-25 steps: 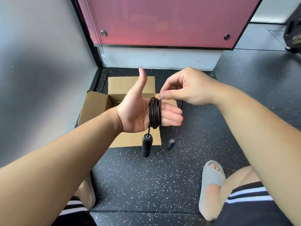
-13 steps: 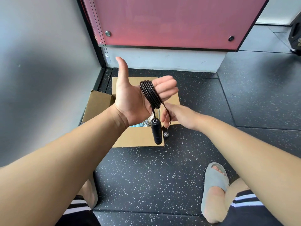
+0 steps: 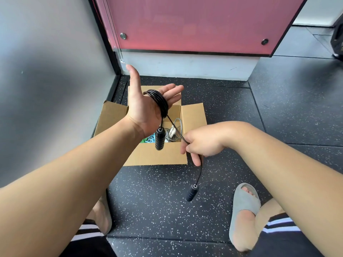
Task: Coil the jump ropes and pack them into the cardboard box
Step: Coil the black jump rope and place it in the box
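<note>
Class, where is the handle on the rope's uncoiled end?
Head view: the handle hangs below the right hand, over the floor, near the near-right corner of the cardboard box.

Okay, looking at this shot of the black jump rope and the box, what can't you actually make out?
1. Head view: how many ropes lie in the cardboard box; the left hand, its forearm and the hanging handle cover much of the inside.
2. The far side of the black jump rope coil, behind the left hand.
3. The rope's path inside the right hand; curled fingers hide it.
4. The dark object top right, cut off by the frame.
</note>
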